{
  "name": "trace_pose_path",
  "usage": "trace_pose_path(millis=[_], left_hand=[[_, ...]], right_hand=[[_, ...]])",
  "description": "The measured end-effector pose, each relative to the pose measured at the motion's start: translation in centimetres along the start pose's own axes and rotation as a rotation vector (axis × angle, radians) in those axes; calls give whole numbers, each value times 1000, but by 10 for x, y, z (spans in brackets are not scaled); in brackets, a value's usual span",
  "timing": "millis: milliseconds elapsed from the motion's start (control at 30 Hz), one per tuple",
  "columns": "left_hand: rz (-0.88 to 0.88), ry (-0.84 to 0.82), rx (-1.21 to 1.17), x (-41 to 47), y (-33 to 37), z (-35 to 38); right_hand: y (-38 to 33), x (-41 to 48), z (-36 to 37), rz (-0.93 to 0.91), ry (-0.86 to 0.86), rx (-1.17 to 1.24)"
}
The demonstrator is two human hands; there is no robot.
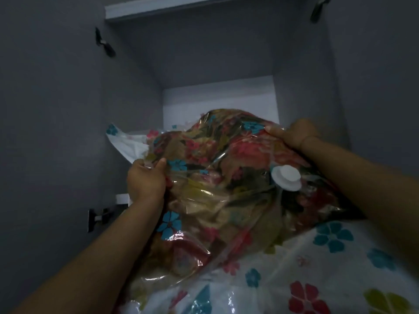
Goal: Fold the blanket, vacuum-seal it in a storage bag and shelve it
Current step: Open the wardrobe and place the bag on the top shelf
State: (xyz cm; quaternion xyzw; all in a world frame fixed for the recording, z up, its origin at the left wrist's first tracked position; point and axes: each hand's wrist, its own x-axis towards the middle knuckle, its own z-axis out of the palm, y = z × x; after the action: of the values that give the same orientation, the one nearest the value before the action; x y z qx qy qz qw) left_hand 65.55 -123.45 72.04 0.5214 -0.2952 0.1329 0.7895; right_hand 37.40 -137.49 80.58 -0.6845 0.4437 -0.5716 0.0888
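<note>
A clear storage bag printed with blue, red and yellow flowers holds the folded brown floral blanket. A white round valve sits on its upper face. I hold the bag raised at the mouth of a grey cupboard, its far end over the white shelf. My left hand grips the bag's left edge, thumb on top. My right hand grips the far right edge, thumb on the plastic. The empty printed end of the bag hangs toward me at lower right.
The cupboard has grey side walls and a white upper shelf edge. Dark door hinges show at the left, the lower left and the upper right. A loose corner of the bag sticks out left.
</note>
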Motion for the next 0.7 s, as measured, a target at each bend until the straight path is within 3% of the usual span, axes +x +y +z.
trace_pose_path(millis=[233, 367, 433, 533, 600, 700], left_hand=[[-23, 4, 34, 49, -35, 26], [-137, -194, -115, 72, -19, 30], [-115, -298, 13, 62, 3, 24], [191, -555, 468, 11, 34, 8], [458, -755, 595, -31, 44, 5], [654, -1069, 831, -71, 32, 18]], right_hand=[[-6, 53, 47, -27, -30, -195], [-13, 73, 54, 16, -78, -257], [-15, 77, 54, 63, -122, -289], [-14, 80, 57, 99, -136, -274], [-14, 79, 58, 115, -128, -272], [-16, 76, 58, 129, -132, -307]])
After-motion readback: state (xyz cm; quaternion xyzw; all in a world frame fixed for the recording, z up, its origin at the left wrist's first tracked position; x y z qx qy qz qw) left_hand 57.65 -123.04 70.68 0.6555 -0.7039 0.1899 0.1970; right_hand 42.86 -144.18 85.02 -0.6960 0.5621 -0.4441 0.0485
